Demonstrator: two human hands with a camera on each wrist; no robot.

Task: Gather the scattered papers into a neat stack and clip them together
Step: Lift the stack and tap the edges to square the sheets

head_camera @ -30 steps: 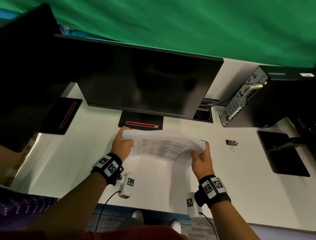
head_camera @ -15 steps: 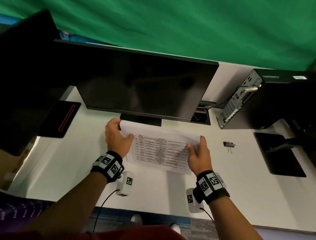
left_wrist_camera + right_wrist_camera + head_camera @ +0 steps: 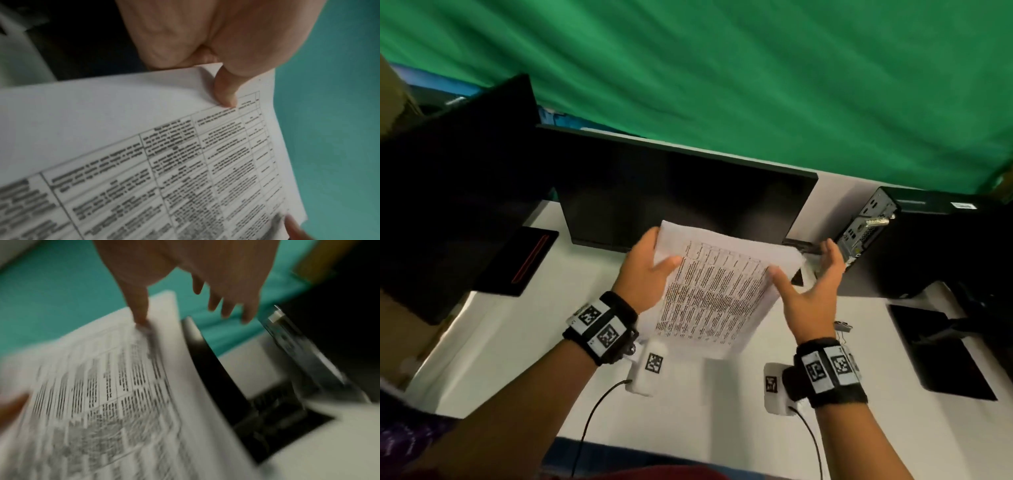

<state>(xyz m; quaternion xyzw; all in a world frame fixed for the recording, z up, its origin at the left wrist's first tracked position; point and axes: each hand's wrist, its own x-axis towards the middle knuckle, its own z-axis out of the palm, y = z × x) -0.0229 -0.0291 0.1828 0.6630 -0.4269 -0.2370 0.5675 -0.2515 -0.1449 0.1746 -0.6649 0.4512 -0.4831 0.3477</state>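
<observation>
The papers (image 3: 715, 294), white sheets printed with tables, hang tilted above the white desk (image 3: 517, 359) in front of the monitor. My left hand (image 3: 654, 263) pinches their upper left edge, thumb (image 3: 224, 91) on the printed face (image 3: 144, 146) and fingers behind. My right hand (image 3: 808, 284) is spread open at the papers' right side; only its thumb tip (image 3: 141, 318) touches the sheet (image 3: 102, 394), and the other fingers point past the edge. A small black binder clip (image 3: 843, 326) lies on the desk just right of my right wrist, partly hidden.
A dark monitor (image 3: 681, 198) stands straight ahead, a second dark screen (image 3: 448, 205) at the left with its base (image 3: 524, 263). A black computer tower (image 3: 928, 246) and a black stand (image 3: 941, 349) fill the right. A cable opening (image 3: 277, 426) sits in the desk.
The papers rose off the desk and swung from lying wide to tilted up. My right hand released its grip on the right edge and spread open. The left hand kept hold.
</observation>
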